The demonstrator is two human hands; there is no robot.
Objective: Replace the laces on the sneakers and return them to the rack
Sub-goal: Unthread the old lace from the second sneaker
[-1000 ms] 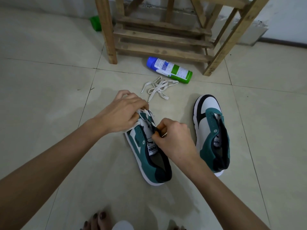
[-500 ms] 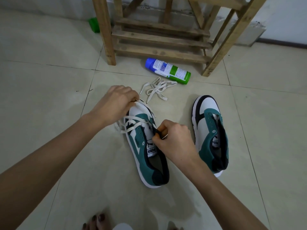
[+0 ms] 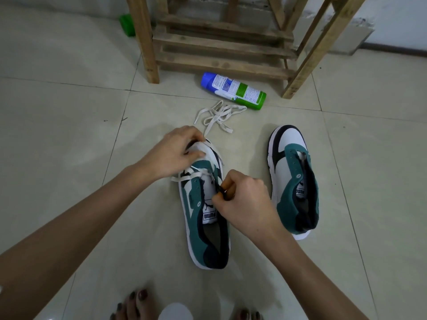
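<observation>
- Left hand (image 3: pixel 175 153): fingers curled over the toe of the sneaker (image 3: pixel 205 218), gripping it from above, thumb on the white toe cap.
- Right hand (image 3: pixel 245 197): thumb and forefinger pinched narrow on the dark edge of the sneaker's lacing opening, right side, about midway up. Cannot tell if a lace end is inside the pinch.
- Sneaker: teal, white and navy, flat on its sole on the floor (image 3: pixel 69 135), toe pointing away, tongue label showing.
- Lace (image 3: pixel 184 177): white, crosses the eyelets nearest the toe; one end trails off the sneaker's left side, just below the left wrist.
- Second sneaker (image 3: pixel 293 181): to the right, apart from the first, upright, toe away, eyelets bare.
- Loose lace (image 3: pixel 219 116): white, lying in a tangle on the floor just beyond the left hand.
- Spray can (image 3: pixel 233 90): blue cap, green base, on its side beyond the loose lace.
- Rack (image 3: pixel 221 42): wooden, slatted, behind the can.
- Green object (image 3: pixel 127 25): left of the rack, by the wall; too blurred to name.
- Bare toes (image 3: pixel 138 301): at the bottom edge, dark polish.
</observation>
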